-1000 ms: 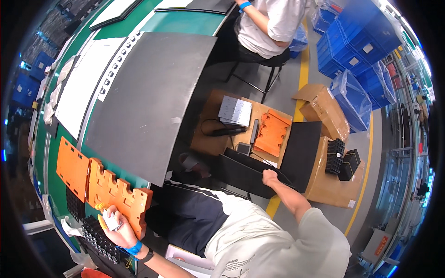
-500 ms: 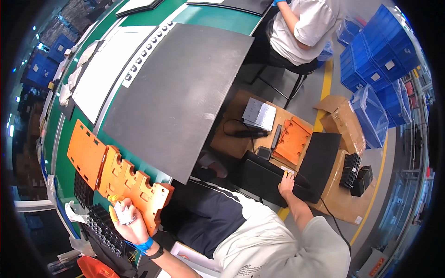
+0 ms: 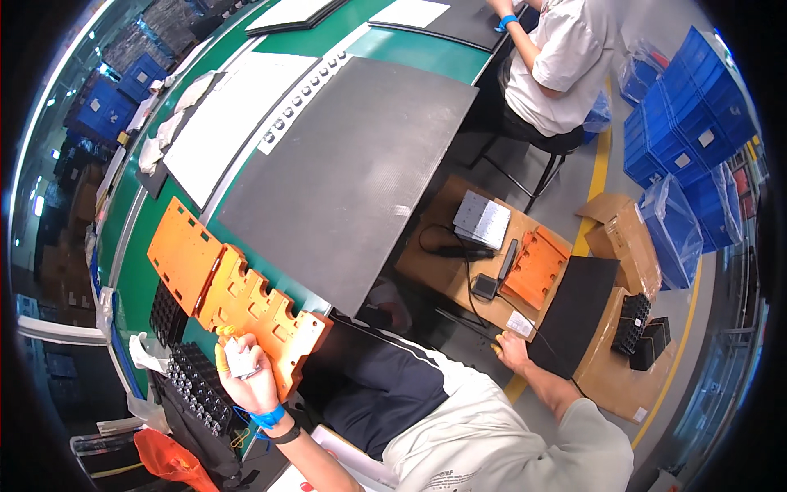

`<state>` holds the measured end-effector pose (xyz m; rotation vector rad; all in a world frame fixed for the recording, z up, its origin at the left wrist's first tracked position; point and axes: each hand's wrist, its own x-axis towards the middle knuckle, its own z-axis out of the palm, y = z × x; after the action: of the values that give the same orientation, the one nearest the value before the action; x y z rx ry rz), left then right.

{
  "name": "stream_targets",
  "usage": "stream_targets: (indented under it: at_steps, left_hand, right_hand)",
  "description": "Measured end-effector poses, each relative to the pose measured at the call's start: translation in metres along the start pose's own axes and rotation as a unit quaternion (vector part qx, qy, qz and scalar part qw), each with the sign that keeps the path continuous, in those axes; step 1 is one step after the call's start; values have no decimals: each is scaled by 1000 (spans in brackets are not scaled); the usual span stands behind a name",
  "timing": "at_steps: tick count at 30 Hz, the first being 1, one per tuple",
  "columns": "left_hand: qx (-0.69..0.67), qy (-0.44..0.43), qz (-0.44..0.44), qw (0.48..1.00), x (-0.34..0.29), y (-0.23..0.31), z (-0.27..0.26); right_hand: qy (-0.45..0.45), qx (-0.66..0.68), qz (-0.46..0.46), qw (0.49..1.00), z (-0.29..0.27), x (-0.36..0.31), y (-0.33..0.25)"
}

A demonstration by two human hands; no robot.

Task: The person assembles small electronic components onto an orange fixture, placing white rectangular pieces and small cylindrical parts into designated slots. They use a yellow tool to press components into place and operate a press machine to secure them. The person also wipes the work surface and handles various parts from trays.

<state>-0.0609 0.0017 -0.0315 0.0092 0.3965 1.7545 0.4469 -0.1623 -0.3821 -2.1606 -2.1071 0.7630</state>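
My left hand (image 3: 252, 382), with yellow finger covers, is closed round a crumpled white cloth (image 3: 241, 359). It rests by the near edge of an orange hinged fixture (image 3: 258, 305), whose flat orange leaf (image 3: 185, 246) lies opened out on the green bench. At my right side, my right hand (image 3: 515, 351) is closed at the end of a thin dark board (image 3: 467, 322), seen nearly edge-on beside the cardboard. Its fingertips are partly hidden. A black panel (image 3: 574, 307) lies just beyond that hand, and an orange tray (image 3: 537, 266) sits past it.
A large dark sheet (image 3: 352, 164) covers much of the bench (image 3: 119, 316). Black racks of small parts (image 3: 197, 389) stand near my left arm. Grey plates (image 3: 481, 219) and a cabled device (image 3: 484, 286) lie on cardboard. A co-worker (image 3: 566, 66) sits ahead, near stacked blue crates (image 3: 684, 111).
The dark board under my right hand has turned from broad face to nearly edge-on, uncovering floor and cardboard. My left hand still holds the cloth. The whole view has shifted slightly.
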Motion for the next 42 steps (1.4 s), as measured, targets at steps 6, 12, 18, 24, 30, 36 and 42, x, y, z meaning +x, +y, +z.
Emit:
stream_targets:
  at_steps: [6, 12, 18, 24, 30, 36, 42]
  left_hand:
    - [13, -38, -12, 999, -1, 0, 1]
    - [-8, -21, -4, 1000, -1, -4, 2]
    - [5, -41, -3, 999, -4, -6, 3]
    - [37, -24, 9, 999, 0, -11, 7]
    - [50, -3, 26, 998, -5, -11, 10]
    - [32, -19, 23, 999, -4, -15, 6]
    - [7, -41, 26, 999, -4, -11, 1]
  right_hand:
    - [2, 7, 78, 997, 4, 16, -16]
    - [-33, 47, 94, 994, -18, 45, 22]
    - [-64, 65, 156, 983, -27, 76, 29]
    - [30, 80, 143, 986, -16, 102, 2]
    - [45, 82, 88, 992, -12, 109, -35]
    - [193, 176, -57, 964, -46, 108, -96]
    - [296, 302, -208, 882, -145, 93, -218]
